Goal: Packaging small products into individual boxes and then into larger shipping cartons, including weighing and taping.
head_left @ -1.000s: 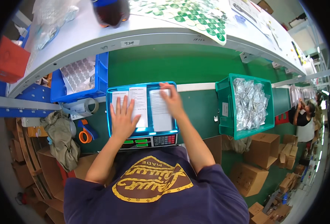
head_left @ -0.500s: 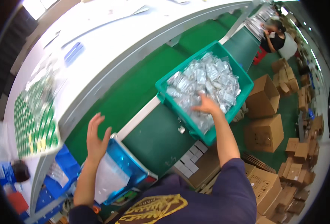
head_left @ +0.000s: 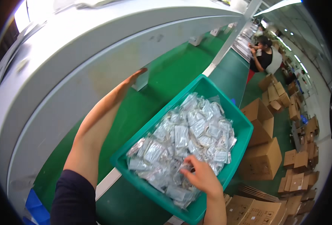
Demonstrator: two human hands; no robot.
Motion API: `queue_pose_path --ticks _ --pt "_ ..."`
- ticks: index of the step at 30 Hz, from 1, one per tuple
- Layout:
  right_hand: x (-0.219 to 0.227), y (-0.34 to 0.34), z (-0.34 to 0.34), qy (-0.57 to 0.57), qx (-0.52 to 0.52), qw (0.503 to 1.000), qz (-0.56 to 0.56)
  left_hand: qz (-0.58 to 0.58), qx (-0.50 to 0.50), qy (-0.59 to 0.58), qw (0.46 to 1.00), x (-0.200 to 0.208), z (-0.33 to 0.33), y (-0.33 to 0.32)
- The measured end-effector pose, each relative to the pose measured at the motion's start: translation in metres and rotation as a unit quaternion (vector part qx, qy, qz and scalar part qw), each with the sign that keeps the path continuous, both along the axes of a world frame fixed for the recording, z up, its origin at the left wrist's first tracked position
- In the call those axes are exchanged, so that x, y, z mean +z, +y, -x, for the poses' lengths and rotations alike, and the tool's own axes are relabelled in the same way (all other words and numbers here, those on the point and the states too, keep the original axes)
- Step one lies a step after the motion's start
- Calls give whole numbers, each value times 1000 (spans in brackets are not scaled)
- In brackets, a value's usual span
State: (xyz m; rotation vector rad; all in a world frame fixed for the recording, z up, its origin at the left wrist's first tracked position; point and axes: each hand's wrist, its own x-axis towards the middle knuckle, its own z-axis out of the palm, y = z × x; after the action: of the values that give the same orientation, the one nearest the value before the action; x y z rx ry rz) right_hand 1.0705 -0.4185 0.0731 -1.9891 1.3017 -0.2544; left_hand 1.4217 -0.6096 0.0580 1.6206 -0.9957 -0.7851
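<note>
My right hand (head_left: pixel 202 177) is down among a heap of small clear plastic bags (head_left: pixel 181 137), some with white labels and pale coiled contents. Its thumb and forefinger curl together on a clear bag near the front of the heap. The bags fill a green plastic tub (head_left: pixel 228 180), which sits tilted in view on a dark green bench. My left hand (head_left: pixel 136 75) reaches far forward, at the lower edge of a grey-white shelf (head_left: pixel 98 75). It shows edge-on and is partly hidden, so its fingers cannot be made out.
Open cardboard boxes (head_left: pixel 261 159) stand right of the tub, with more cartons (head_left: pixel 252 210) nearer me. A shelf post (head_left: pixel 226 43) rises beyond the tub. Farther along the dark green bench (head_left: pixel 229 75) a person (head_left: pixel 263 56) sits. A blue bin (head_left: pixel 36 206) is at lower left.
My view has shifted forward, and the tub appears larger and lower. My left hand has moved from above the blue container to the shelf's edge. My right hand's fingers have closed in among the bags.
</note>
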Motion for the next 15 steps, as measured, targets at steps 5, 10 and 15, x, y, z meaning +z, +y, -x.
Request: queue_pose_path --ticks 5,10,15 --pt "-2 -7 -10 -64 42 996 34 42 75 -363 928 -56 -53 17" --pt "16 -5 -16 -120 -103 986 54 -123 33 -303 944 -7 -53 177" --pt "75 53 -68 -391 -158 905 47 12 122 -217 968 25 -42 359"
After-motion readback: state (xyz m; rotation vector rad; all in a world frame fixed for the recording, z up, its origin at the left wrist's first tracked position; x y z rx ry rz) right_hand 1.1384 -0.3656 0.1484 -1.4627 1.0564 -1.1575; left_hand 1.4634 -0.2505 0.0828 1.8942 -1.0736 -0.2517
